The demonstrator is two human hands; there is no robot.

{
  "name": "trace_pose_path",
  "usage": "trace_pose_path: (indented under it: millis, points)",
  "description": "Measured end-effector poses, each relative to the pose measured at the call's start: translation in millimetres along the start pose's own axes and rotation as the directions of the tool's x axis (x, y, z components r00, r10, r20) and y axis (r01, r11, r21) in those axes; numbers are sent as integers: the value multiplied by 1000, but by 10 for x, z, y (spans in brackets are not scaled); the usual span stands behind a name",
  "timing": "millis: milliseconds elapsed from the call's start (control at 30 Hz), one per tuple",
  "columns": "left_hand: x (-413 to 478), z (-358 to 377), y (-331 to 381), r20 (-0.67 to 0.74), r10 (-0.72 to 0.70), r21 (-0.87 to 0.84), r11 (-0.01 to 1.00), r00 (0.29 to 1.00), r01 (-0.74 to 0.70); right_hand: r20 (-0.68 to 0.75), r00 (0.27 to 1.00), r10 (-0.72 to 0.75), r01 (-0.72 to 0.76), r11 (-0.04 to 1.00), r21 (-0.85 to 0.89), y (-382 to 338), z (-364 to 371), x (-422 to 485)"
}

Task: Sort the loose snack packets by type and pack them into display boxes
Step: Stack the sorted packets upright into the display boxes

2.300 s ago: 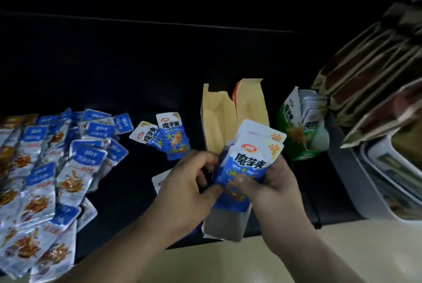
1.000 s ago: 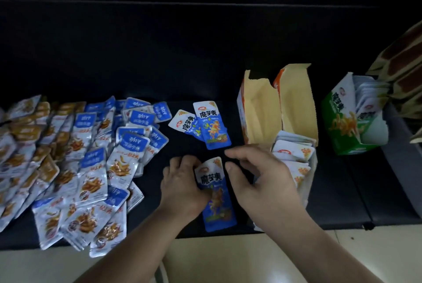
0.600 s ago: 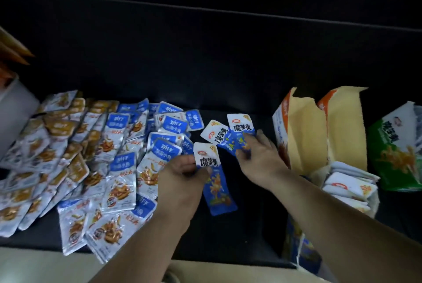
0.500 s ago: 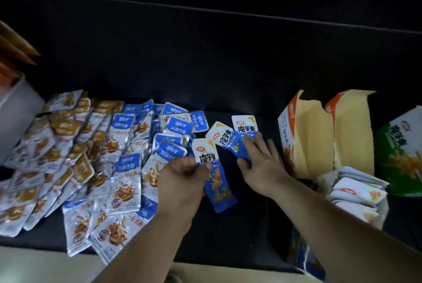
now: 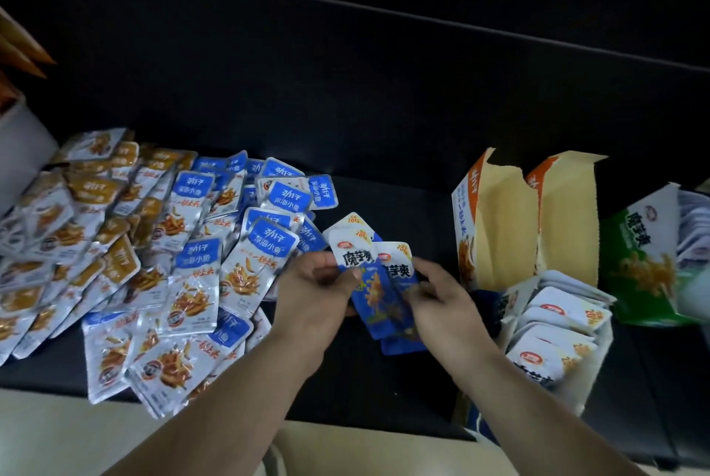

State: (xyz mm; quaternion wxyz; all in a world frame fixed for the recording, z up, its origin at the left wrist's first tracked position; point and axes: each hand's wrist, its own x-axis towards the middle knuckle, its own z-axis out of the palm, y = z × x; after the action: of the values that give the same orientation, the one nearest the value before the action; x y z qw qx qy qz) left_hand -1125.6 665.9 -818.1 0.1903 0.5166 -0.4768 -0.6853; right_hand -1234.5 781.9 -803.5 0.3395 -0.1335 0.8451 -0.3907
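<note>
The right hand has scooped the 2 strays and meets the left hand. Both now pinch 3 blue packets, fanned, between pile and box. Boxing looks next.

Bare dark surface between packet pile and orange box; upright flaps block right side.

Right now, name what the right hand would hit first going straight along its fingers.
The right hand points leftward, pinching blue packets; beyond them it would likely meet the left hand, though depth is unclear.
</note>
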Motion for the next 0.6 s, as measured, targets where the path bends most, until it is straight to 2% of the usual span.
trace_pose_path:
  millis: [100,200,300,433,533,600]
  points:
    - [50,150,-29,21,76,167,983,997,-79,50,998,30,-35,994,104,-76,-66,-10]
    - [93,229,-69,-45,166,361,922,985,-139,102,994,38,-38,999,-2,-15,-109,-63]
    - [62,322,-51,-94,167,288,948,981,-134,129,992,13,0,995,-104,-41,-112,-140]
    - [-15,462,2,-88,17,79,997,996,-10,158,987,-19,46,984,-173,-93,-79,-174]
    - [-80,468,-50,-19,-38,111,993,999,40,150,989,-8,22,996,-92,-27,-16,-194]
    - [-144,423,-85,-12,-1,199,980,1000,3,144,989,17,-27,997,67,16,-1,-198]
